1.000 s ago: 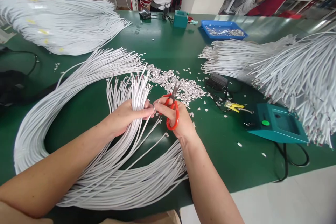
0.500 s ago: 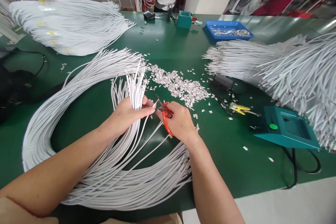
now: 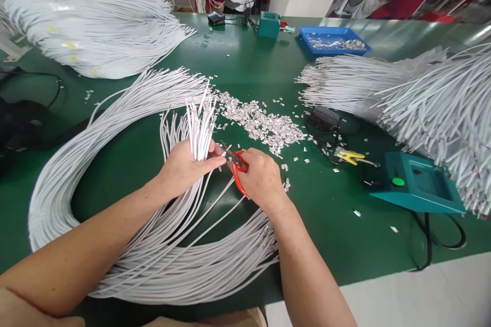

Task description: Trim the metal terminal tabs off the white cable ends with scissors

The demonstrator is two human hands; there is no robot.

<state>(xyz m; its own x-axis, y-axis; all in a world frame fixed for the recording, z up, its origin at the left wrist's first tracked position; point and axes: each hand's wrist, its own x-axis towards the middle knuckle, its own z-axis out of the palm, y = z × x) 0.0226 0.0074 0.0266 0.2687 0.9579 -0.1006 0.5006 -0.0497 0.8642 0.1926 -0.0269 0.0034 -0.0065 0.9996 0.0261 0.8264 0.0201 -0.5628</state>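
Note:
My left hand (image 3: 187, 166) is closed round a bunch of white cables (image 3: 200, 130), whose ends stand up above the fist. Between its thumb and fingertips one cable end sticks out to the right. My right hand (image 3: 261, 176) grips small cutting pliers (image 3: 238, 176) with orange handles. Their jaws are at that cable end, close to my left fingertips; whether they touch it I cannot make out. Two single cables run up from the lower left to beneath my right hand. A large loop of white cables (image 3: 49, 194) lies on the green table around both hands.
Small silvery-white scraps (image 3: 264, 125) lie scattered beyond my hands. More cable bundles (image 3: 95, 30) lie at the back left and on the right (image 3: 441, 97). A green device (image 3: 418, 184), yellow-handled tool (image 3: 351, 157) and blue tray (image 3: 333, 51) rest on the table. Two people work behind.
The cutting pliers have moved slightly left, their jaws now at the cable end by my left fingertips. The whole view has shifted a little. Both hands keep their hold.

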